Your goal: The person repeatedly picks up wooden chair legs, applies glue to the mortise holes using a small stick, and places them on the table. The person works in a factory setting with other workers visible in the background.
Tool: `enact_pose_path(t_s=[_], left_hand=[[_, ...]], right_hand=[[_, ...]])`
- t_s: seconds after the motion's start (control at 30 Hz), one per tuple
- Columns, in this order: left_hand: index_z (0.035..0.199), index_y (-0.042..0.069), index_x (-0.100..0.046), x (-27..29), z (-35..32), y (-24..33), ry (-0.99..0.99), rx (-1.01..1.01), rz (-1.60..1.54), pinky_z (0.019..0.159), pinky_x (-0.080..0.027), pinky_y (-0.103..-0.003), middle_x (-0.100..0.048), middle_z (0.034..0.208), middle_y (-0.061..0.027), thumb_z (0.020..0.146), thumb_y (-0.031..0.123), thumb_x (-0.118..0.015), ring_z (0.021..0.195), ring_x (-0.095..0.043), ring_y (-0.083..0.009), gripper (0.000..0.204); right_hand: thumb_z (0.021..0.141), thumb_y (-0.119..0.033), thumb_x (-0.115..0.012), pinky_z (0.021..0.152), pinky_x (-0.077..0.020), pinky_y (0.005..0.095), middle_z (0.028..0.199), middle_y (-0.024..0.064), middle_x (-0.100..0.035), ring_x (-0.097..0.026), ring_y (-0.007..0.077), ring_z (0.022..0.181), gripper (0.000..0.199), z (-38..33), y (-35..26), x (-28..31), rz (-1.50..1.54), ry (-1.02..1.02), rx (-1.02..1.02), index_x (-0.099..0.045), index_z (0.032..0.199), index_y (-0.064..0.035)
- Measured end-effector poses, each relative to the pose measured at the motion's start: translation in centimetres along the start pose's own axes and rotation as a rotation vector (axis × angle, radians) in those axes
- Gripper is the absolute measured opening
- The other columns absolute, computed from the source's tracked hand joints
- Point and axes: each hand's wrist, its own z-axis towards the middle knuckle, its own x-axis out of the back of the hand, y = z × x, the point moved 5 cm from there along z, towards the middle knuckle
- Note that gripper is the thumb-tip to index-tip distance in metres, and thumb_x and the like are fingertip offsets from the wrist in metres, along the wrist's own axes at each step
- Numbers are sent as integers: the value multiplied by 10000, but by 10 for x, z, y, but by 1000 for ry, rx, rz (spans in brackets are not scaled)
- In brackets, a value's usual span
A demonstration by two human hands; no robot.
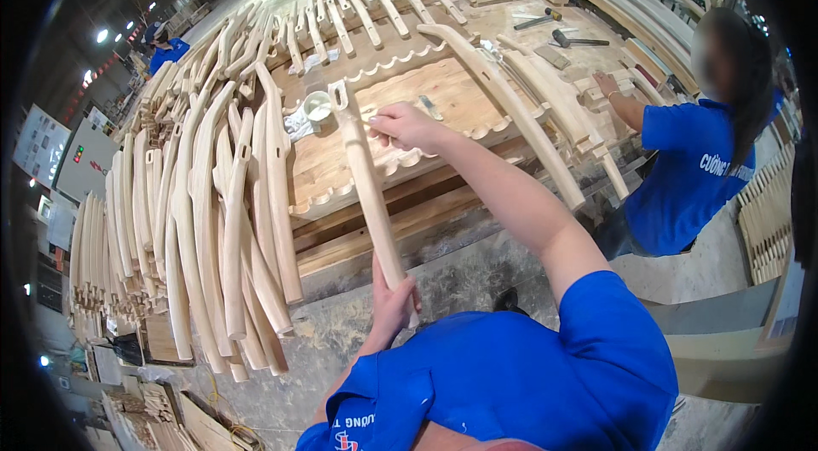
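My left hand point(394, 296) is wrapped round the near end of a pale wooden chair leg point(366, 174). The leg slants away from me over the bench edge, and a slot shows in its far end. Close beside the leg's upper part, my right hand point(405, 127) is closed in a pinch; what it holds, if anything, is too small to make out. A small white cup point(318, 106) stands just left of the slotted end, with a crumpled white cloth point(297, 124) next to it. Under the leg lies a wooden board with scalloped strips point(452, 84).
Many curved wooden legs point(204, 204) lean and lie to the left; more point(366, 12) lie along the far side. Two mallets point(579, 40) rest at the far right. A co-worker in a blue shirt point(694, 170) works at my right. Another long leg point(511, 114) crosses the bench.
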Motion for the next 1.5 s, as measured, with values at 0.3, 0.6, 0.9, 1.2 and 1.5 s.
enact_pose_path(t_s=[0.3, 0.6, 0.9, 1.2, 1.5], left_hand=[[1038, 57, -384, -144, 96, 11, -97, -23, -70, 471, -451, -293, -505, 774, -57, 770, 65, -557, 561, -513, -156, 319], [1148, -12, -366, -188, 249, 27, 121, -283, 432, 751, -444, -345, -553, 930, -146, 754, 150, -522, 855, -549, -248, 453], [1210, -18, -263, -205, 293, 42, 92, -260, 863, 794, -440, -462, -574, 971, -309, 790, 269, -495, 881, -592, -431, 559], [1372, -14, -159, -206, 312, 29, 191, 45, 1176, 909, -397, -470, -610, 1024, -262, 855, 463, -391, 971, -588, -397, 742], [1365, 156, -351, -177, 291, 89, 51, -107, 1601, 977, -319, -540, -520, 1236, -195, 881, 585, -300, 1180, -448, -386, 648]], right_hand=[[866, -228, -573, 375, -294, 197, 652, 13, -528, -410, 55, 460, 187, -66, 13, 177, 270, 228, -84, -552, 796, -56], [902, -145, -501, 384, -325, 187, 722, 14, -526, -450, 54, 519, 156, -184, 18, 265, 528, 258, 9, -526, 1008, -34], [923, -118, -450, 383, -294, 195, 678, 22, -525, -419, 72, 483, 150, -258, 87, 293, 777, 389, 3, -523, 1026, -38], [931, -125, -451, 379, -309, 185, 682, 23, -532, -420, 67, 481, 146, -261, 83, 276, 751, 337, 14, -528, 1027, -48], [945, -161, -441, 366, -306, 181, 676, 14, -499, -401, 59, 471, 169, -281, 63, 266, 617, 466, -10, -512, 1042, -42]])
